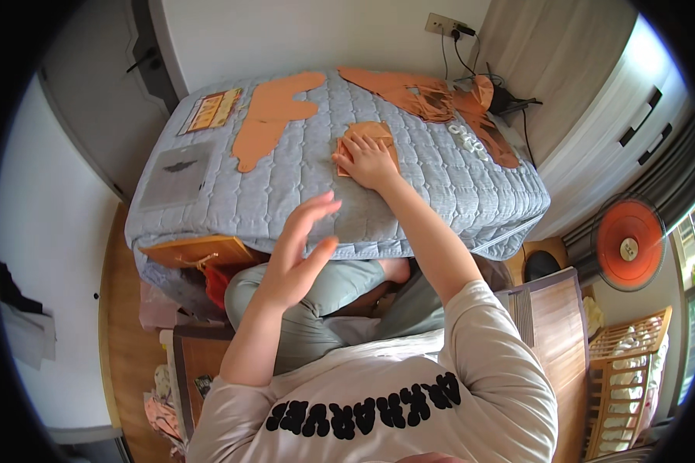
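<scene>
My right hand (368, 160) lies flat with its fingers spread on a small folded orange-brown piece (373, 129), which looks like thin sheet material and rests on the quilted grey mattress (286, 193). My left hand (303, 251) is raised in front of the mattress's near edge, thumb and fingers apart, with nothing in it. To the left of the folded piece lies a large flat orange cutout (272, 113) with an irregular outline. Beyond it to the right is another orange piece (398, 89), its end cut into strips.
White ring-shaped bits (468, 142) sit beside a crumpled orange piece (488, 131) at right. A translucent sheet (176, 176) with a dark shape and a yellow-red printed card (211, 112) lie at left. Cables (471, 54) hang at the back; an orange fan (630, 245) stands right.
</scene>
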Available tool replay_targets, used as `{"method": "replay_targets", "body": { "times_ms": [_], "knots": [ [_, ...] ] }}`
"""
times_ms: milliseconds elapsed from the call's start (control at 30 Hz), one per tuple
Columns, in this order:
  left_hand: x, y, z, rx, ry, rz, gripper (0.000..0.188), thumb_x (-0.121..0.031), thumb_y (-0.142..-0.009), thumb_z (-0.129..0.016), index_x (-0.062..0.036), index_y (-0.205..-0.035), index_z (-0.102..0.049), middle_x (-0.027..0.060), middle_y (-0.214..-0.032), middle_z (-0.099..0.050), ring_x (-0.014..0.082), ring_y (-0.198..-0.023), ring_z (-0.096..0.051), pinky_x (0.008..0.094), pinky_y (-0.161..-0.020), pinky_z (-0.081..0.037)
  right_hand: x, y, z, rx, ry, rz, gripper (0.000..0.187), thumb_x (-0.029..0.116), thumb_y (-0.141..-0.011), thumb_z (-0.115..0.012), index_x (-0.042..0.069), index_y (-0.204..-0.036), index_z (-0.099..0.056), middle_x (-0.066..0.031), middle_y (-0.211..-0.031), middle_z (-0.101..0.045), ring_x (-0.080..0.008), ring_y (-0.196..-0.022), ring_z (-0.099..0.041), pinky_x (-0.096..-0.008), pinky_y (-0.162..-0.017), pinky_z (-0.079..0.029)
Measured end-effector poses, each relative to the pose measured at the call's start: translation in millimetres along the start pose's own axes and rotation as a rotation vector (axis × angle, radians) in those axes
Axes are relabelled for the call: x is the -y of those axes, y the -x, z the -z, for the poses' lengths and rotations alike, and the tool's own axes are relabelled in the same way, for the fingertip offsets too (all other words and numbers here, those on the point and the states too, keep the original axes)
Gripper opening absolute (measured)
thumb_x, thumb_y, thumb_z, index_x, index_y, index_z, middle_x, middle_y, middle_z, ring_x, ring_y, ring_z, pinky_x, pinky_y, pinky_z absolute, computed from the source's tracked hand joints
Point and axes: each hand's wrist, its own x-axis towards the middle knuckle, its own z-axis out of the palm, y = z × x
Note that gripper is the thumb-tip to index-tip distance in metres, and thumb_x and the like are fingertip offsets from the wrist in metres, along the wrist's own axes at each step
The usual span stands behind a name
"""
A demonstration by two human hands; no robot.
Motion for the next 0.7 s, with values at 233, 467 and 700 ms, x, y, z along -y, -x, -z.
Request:
{"method": "replay_targets", "body": {
  "times_ms": [233,467,700],
  "knots": [
    [117.8,-111.0,-25.3,-0.050,-0.619,-0.162,0.056,-0.021,-0.099,-0.063,0.0016,-0.146,-0.046,0.0224,-0.152,-0.046,0.0387,-0.142,-0.043,0.0441,-0.116,-0.037,-6.7,-4.5,-6.3,0.053,0.003,-0.001,0.065,0.048,-0.101,-0.043,0.015,-0.157,-0.038,-0.0069,-0.163,-0.037,-0.0326,-0.151,-0.032,-0.0539,-0.124,-0.023],
    [158.9,-120.4,-43.0,0.014,-0.758,-0.037,0.061,-0.022,-0.101,-0.045,0.0074,-0.153,-0.033,0.0292,-0.156,-0.037,0.0427,-0.144,-0.039,0.0455,-0.116,-0.040,-9.4,-3.4,2.7,0.049,-0.260,-0.117,0.066,0.043,-0.103,-0.044,0.014,-0.160,-0.031,-0.0093,-0.162,-0.040,-0.0310,-0.151,-0.033,-0.0500,-0.125,-0.021],
    [139.7,-122.1,-46.5,0.127,-0.878,0.053,0.057,-0.021,-0.098,-0.050,0.0062,-0.148,-0.043,0.0291,-0.150,-0.046,0.0403,-0.135,-0.051,0.0439,-0.112,-0.045,-34.8,-12.0,-1.0,-0.147,-0.846,-0.244,0.054,0.022,-0.101,-0.052,0.007,-0.152,-0.044,-0.0135,-0.151,-0.052,-0.0268,-0.141,-0.046,-0.0401,-0.116,-0.036]
  ]
}}
